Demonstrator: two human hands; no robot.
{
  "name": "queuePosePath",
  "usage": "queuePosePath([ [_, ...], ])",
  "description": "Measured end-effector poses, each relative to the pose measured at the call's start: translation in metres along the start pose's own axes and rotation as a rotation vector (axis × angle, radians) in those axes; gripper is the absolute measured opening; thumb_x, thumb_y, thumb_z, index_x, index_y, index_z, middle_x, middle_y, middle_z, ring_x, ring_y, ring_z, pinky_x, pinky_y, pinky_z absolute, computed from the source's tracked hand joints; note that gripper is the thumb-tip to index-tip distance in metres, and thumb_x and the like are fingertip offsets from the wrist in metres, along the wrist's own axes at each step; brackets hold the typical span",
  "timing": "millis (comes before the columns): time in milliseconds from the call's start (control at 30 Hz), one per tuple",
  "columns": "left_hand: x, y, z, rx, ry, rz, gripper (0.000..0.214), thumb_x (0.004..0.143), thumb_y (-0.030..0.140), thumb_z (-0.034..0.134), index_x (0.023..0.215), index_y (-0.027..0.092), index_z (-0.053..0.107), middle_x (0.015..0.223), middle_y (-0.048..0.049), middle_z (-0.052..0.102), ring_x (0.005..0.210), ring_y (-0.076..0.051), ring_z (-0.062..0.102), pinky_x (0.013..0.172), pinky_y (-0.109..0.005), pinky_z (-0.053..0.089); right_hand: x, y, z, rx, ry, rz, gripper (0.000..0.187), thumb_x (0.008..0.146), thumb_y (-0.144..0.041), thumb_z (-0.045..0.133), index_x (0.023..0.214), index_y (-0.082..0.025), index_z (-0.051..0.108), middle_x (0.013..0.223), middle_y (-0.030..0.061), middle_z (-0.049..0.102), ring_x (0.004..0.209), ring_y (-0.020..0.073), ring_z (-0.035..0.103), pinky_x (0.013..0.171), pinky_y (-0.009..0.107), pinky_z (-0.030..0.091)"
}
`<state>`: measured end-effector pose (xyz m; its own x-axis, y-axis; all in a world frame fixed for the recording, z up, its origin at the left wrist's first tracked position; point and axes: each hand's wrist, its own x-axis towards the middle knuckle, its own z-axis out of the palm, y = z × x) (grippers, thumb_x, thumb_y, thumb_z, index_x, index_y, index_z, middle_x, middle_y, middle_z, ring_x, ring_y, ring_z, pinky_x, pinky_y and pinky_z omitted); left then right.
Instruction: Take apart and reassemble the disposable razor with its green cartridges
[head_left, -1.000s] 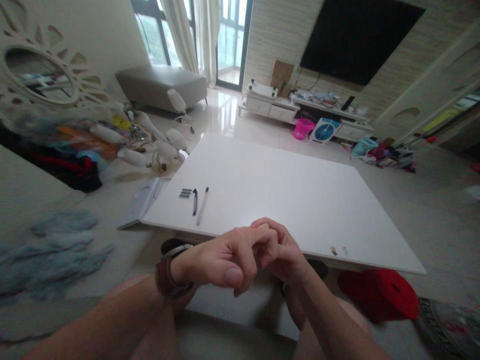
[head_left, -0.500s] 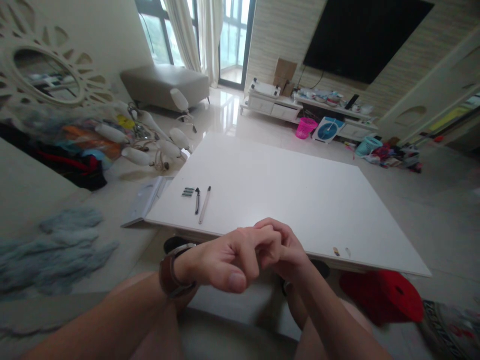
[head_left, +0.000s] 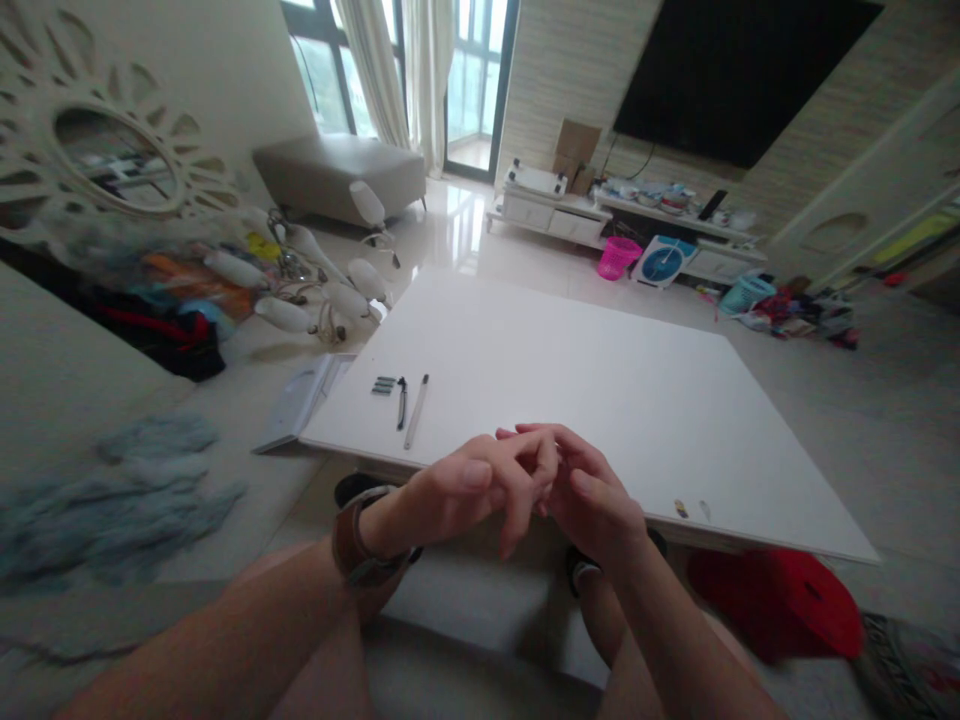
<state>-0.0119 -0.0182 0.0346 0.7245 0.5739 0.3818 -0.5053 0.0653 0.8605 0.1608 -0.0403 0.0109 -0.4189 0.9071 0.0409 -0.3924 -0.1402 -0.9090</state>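
My left hand (head_left: 480, 478), with a brown-strapped watch (head_left: 364, 540) at its wrist, is held above the near edge of the white table (head_left: 570, 370). Its fingers are bent loosely and stand apart. My right hand (head_left: 600, 505) meets it at the fingertips, fingers stretched partly behind the left ones and thumb raised. I see nothing held in either hand. On the table to the left lie several small dark strips (head_left: 383, 386), a slim black-and-grey tool (head_left: 403, 405) and a pale stick with a dark tip (head_left: 416, 412).
A small brown piece (head_left: 680, 508) and a small clear loop (head_left: 705, 510) lie near the table's front right edge. A red stool-like object (head_left: 780, 605) stands below that corner. Lamp shades (head_left: 285, 313) lie past the left edge; grey fluffy cloth (head_left: 150, 480) is on the floor.
My hands have loosened from their clasp. The left fingers have uncurled and its thumb has lifted; the right hand has turned, showing its thumb. The view has shifted slightly.
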Motion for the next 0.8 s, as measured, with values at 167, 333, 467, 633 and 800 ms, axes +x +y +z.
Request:
queuePosePath([
  [167,0.002,-0.007,0.000,0.011,-0.153,-0.099,0.054,0.076,0.069,0.056,0.067,0.018,0.068,0.081,-0.0048,0.045,0.084,-0.023,0.046,0.079,-0.036,0.043,-0.007,0.005,-0.006,-0.029,-0.071,0.084,0.041,0.086,-0.054,0.067,0.114,-0.023,0.069,0.115,0.0107,0.074,0.098,0.0240,0.071,0.078,0.033,0.058],
  [333,0.003,-0.006,0.001,0.005,-0.161,-0.112,0.050,0.077,0.065,0.059,0.081,0.016,0.067,0.080,-0.0027,0.047,0.078,-0.019,0.046,0.074,-0.033,0.040,-0.008,0.009,-0.004,-0.141,0.034,-0.003,0.026,0.086,-0.044,0.071,0.103,-0.025,0.070,0.105,0.0065,0.076,0.067,0.0155,0.070,0.066,0.028,0.058],
  [467,0.001,-0.007,0.003,-0.020,-0.128,-0.109,0.045,0.077,0.060,0.062,0.080,0.015,0.067,0.079,-0.0031,0.049,0.081,-0.020,0.049,0.076,-0.033,0.040,-0.006,0.011,0.004,-0.123,0.118,-0.095,0.026,0.079,-0.042,0.079,0.096,-0.024,0.070,0.096,0.0056,0.076,0.061,0.0148,0.066,0.062,0.028,0.058],
  [633,0.000,-0.010,0.008,-0.035,-0.073,-0.085,0.040,0.078,0.056,0.062,0.076,0.016,0.066,0.074,-0.0018,0.045,0.077,-0.019,0.046,0.074,-0.033,0.040,-0.005,0.017,0.013,-0.143,0.200,-0.191,0.018,0.081,-0.037,0.077,0.093,-0.025,0.071,0.090,0.0043,0.075,0.074,0.0183,0.069,0.076,0.033,0.058],
  [800,0.002,-0.003,0.008,-0.039,-0.072,-0.069,0.039,0.075,0.056,0.065,0.071,0.017,0.069,0.072,-0.0023,0.044,0.075,-0.018,0.043,0.071,-0.032,0.040,-0.006,0.013,0.001,-0.153,0.092,-0.102,0.033,0.082,-0.052,0.072,0.100,-0.025,0.071,0.086,0.0048,0.074,0.079,0.0208,0.069,0.080,0.037,0.057],
])
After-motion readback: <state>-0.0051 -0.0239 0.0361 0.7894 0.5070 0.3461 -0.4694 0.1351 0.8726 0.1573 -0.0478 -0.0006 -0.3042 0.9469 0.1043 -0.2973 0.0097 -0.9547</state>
